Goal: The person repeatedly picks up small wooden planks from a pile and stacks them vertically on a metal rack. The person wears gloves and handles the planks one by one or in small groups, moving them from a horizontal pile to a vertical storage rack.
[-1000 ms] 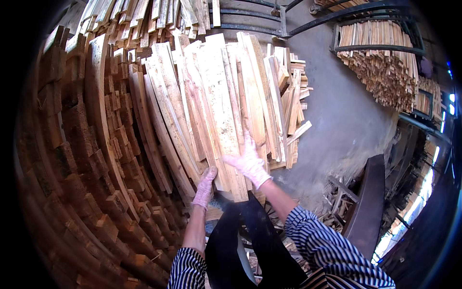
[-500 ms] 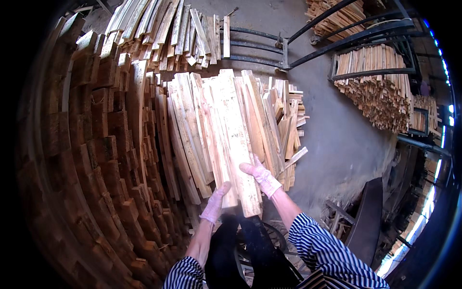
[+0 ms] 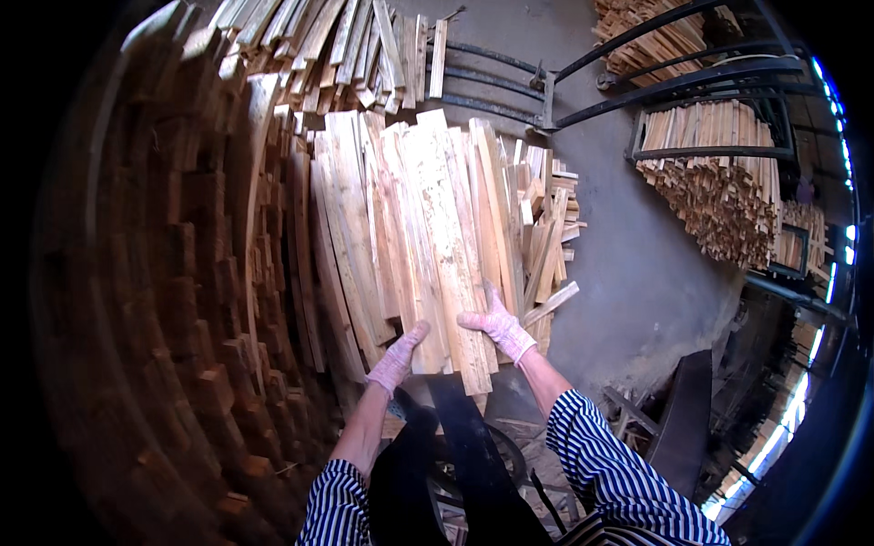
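Note:
Long pale wooden planks (image 3: 444,238) lie side by side, pointing away from me over a stack of similar boards (image 3: 341,246). My left hand (image 3: 398,360), in a pinkish knit glove, presses against the left edge of these planks near their near ends, its thumb pointing up along the wood. On the right side, my gloved right hand (image 3: 500,328) grips the bunch, thumb on the top face and fingers round the far edge. The undersides of both hands are hidden. Bright light washes out the middle of the planks.
A tall wall of stacked timber (image 3: 182,273) rises close on my left. Another plank pile (image 3: 319,45) lies beyond, beside a dark metal rack frame (image 3: 546,100). A wood-filled rack (image 3: 710,182) stands at right. A dark beam (image 3: 683,409) lies low right.
The view has shifted a little. My left hand has moved slightly left and up with its forearm more outstretched, and the planks' near ends sit a little farther from me.

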Demonstrator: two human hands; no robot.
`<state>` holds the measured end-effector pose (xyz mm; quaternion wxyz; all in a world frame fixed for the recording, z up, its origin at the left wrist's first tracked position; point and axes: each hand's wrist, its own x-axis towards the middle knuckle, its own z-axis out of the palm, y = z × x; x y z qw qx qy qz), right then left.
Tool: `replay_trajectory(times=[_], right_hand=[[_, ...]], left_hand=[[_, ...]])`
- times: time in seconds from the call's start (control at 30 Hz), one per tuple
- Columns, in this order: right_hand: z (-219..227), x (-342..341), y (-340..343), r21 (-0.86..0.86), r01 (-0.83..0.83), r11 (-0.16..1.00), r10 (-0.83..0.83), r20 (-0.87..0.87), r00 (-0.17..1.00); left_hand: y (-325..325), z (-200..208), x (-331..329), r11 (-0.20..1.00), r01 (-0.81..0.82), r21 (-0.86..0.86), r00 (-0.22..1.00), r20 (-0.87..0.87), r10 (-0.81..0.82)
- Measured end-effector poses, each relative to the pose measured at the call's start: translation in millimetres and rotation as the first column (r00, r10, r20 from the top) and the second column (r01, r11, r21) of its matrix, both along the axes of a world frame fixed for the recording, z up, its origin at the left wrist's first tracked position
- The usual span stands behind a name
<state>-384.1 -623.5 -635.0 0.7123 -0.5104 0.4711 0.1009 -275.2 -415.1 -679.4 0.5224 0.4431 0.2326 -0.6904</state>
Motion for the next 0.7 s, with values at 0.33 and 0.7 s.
replay_trajectory(times=[0.33,0.7], right_hand=[[85,-16,-11,0.403,0.037,0.914,-0.089,0.11,0.99],[170,-14,53,0.334,0.103,0.937,-0.114,0.013,0.993]], left_hand=[[2,145,-1,0.993,-0.107,0.043,0.994,-0.017,0.108],[48,135,-25,0.941,-0.337,-0.02,0.94,-0.07,0.335]])
